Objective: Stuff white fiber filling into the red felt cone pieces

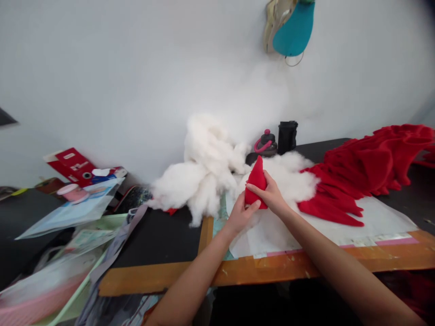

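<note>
I confirm both hands are grasping a red fabric cone (256,183): the left hand (241,213) holds its lower end, the right hand (271,192) clasps its side. It sits over white stuffing (204,172), near a red fabric heap (356,174).

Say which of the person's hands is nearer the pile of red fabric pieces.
Right. The right hand sits left of the red fabric pieces, apart from them; the left hand is farther left, past the red cone.
</note>
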The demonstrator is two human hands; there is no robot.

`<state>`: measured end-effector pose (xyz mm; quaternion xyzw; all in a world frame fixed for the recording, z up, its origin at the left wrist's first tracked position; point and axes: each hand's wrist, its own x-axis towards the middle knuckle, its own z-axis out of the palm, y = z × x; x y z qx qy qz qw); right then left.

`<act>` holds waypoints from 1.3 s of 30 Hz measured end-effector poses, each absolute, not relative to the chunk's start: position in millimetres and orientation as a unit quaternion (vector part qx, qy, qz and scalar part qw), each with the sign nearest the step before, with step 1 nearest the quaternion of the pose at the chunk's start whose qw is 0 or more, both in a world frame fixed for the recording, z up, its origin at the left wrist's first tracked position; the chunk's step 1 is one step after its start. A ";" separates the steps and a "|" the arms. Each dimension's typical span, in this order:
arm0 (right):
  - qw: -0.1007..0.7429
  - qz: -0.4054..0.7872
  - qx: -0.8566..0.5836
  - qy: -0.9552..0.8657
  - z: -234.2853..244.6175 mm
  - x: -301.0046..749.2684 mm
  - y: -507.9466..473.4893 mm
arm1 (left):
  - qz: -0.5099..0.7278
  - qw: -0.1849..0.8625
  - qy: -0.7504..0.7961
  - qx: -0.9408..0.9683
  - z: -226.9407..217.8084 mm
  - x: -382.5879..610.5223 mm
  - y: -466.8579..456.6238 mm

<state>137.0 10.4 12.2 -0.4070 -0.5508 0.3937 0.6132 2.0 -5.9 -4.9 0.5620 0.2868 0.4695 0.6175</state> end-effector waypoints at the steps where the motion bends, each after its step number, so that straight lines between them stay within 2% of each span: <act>1: 0.614 0.400 -0.406 -0.546 12.1 137.2 10.8 | 0.462 0.619 0.285 0.567 -4.9 2.1 -6.0; 6: 0.628 0.517 -0.343 -0.469 9.2 136.8 16.7 | 0.501 0.669 0.317 0.449 -4.6 3.3 -2.0; 12: 0.588 0.601 -0.323 -0.434 6.7 139.8 22.0 | 0.488 0.729 0.314 0.363 0.4 1.0 1.1; 19: 0.585 0.565 -0.316 -0.488 12.3 138.0 15.7 | 0.479 0.732 0.309 0.374 1.0 -1.2 1.4; 25: 0.556 0.448 -0.288 -0.638 14.2 138.6 7.7 | 0.521 0.720 0.303 0.344 2.6 -2.6 -0.2; 29: 0.566 0.375 -0.312 -0.664 12.8 135.8 6.2 | 0.538 0.703 0.282 0.370 1.2 -1.5 -1.0; 32: 0.581 0.364 -0.328 -0.650 10.6 135.3 7.9 | 0.522 0.652 0.305 0.457 -1.2 -1.1 -3.3; 37: 0.606 0.361 -0.339 -0.623 8.1 137.2 10.5 | 0.548 0.403 0.423 0.598 -5.7 -2.8 -5.7; 39: 0.591 0.371 -0.324 -0.638 7.4 137.7 10.8 | 0.556 0.351 0.436 0.614 -5.7 -4.0 -4.6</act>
